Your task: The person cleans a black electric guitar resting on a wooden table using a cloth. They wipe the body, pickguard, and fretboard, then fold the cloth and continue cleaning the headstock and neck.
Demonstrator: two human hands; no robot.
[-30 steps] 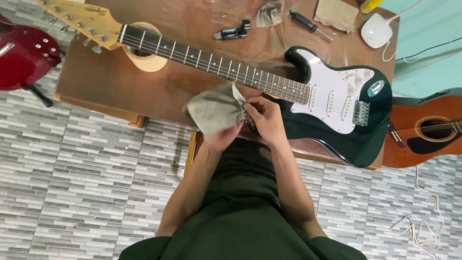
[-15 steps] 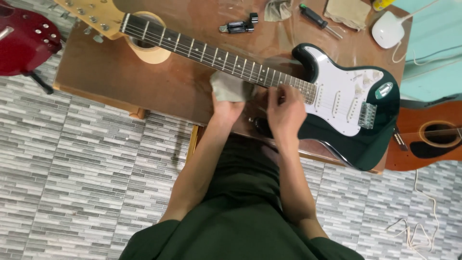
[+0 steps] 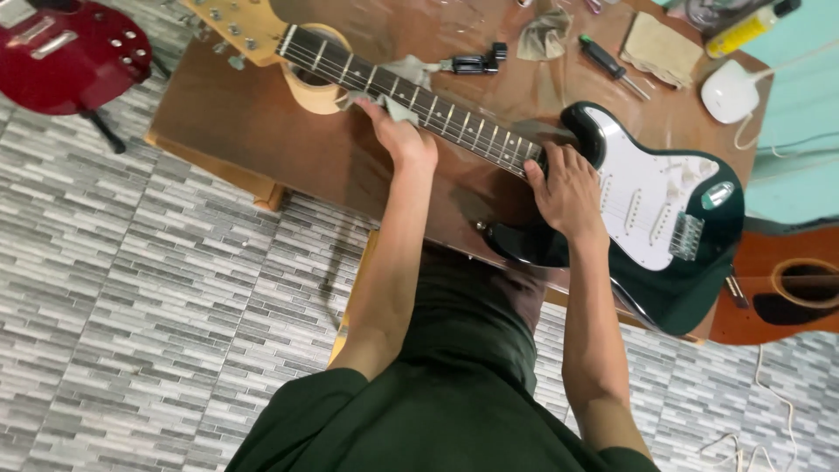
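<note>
A: Checking the hands. What did the left hand (image 3: 404,138) have?

B: It was closed on the cloth (image 3: 398,98), pressing it onto the neck (image 3: 419,100) of the guitar (image 3: 612,201), near the headstock (image 3: 232,17) end. The cloth lay across the strings, bunched under the fingers.

A: Right hand (image 3: 566,188)?

B: It lay flat and open on the body by the neck joint, fingers spread, gripping nothing.

A: Where was the guitar?

B: It lay flat on the brown table (image 3: 262,131), neck propped on a round tan block (image 3: 319,83), body to the right.

A: Anything else up there?

B: A screwdriver (image 3: 612,65), a black winder (image 3: 476,61), a second rag (image 3: 542,39), a white lamp base (image 3: 730,92). A red guitar (image 3: 65,52) stood off the table to the left.
</note>
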